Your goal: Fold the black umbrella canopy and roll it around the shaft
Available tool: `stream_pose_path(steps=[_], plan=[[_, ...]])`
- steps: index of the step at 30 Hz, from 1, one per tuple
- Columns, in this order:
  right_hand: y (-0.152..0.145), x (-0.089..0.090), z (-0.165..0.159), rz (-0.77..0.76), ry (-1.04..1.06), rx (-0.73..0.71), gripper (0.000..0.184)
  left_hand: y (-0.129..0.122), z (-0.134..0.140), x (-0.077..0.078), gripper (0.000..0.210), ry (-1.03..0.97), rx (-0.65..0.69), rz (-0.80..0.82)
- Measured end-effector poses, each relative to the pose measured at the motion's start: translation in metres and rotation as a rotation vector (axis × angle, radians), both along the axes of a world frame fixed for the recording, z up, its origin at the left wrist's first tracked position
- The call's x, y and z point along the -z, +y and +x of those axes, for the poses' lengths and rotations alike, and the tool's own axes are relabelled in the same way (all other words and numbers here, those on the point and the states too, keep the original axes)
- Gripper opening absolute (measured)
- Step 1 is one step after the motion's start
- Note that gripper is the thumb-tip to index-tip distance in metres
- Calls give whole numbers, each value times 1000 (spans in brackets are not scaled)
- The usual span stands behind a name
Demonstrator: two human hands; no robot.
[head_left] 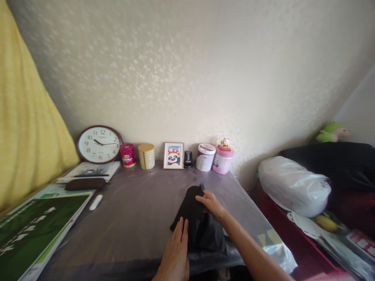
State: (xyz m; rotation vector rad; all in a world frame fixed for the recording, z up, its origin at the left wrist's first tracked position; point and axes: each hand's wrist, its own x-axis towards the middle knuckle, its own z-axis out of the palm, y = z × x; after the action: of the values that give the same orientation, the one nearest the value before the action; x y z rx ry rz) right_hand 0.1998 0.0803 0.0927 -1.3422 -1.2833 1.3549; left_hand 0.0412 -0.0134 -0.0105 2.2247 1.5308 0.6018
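A bundle of black fabric (190, 207) lies near the front edge of the surface (131, 210), right of its middle, between the person's two hands. The left hand (177, 248) is open, its fingers straight and close together, laid against the bundle's left side. The right hand (212, 205) is at the bundle's upper right edge with its thumb over the fabric; whether its other fingers grip there cannot be told. Along the wall at the back stand a round clock (100, 144), a magenta tin (128, 155), a yellow-lidded can (146, 157), a framed panda picture (174, 155), a small black object (188, 159), a white tub (205, 157) and a pink-lidded tub (223, 162) with a figurine (225, 143) on top. At the left, a brown case (84, 184) and a small white oval object (96, 202) lie near a dark green printed cover (43, 226). A stuffed white plastic bag (293, 185) sits off to the right, well apart from the hands.
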Motion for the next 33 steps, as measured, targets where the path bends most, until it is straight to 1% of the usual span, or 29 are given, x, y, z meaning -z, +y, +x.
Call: stream_pose_path(steps=[3, 6, 8, 10, 12, 16, 19, 21, 24, 26, 28, 29, 33], plan=[[8, 10, -8, -1, -6, 7, 26, 1, -1, -3, 97, 21, 30, 16], [13, 16, -15, -18, -44, 27, 25, -1, -4, -15, 91, 46, 61, 1], [15, 17, -19, -38, -82, 38, 28, -2, -5, -23, 87, 50, 64, -11], [16, 17, -23, -46, -141, 38, 33, -3, -7, -28, 86, 39, 53, -13], [16, 17, -26, -41, -207, 21, 35, -3, -8, -27, 85, 24, 28, -10], [16, 16, -29, -9, -273, -71, 31, -4, -15, -15, 78, 0, 3, 10], [16, 18, -30, 82, -344, -187, 26, -6, -23, -9, 68, -3, 5, 17], [13, 20, -31, 187, -437, -252, 24, -7, -28, -11, 62, 1, 3, 44], [7, 20, -33, 364, -606, -299, 23, -7, -31, -22, 48, 6, -24, 156], [2, 19, -35, 454, -723, -305, 22, -5, -27, -31, 44, 12, -12, 235], [-2, 19, -35, 515, -821, -308, 22, -2, -20, -37, 49, 41, 34, 252], [-3, 20, -35, 539, -852, -317, 22, 0, -16, -38, 55, 62, 54, 233], [-6, 24, -31, 646, -852, -352, 26, 8, -7, -33, 86, 129, 84, 86]])
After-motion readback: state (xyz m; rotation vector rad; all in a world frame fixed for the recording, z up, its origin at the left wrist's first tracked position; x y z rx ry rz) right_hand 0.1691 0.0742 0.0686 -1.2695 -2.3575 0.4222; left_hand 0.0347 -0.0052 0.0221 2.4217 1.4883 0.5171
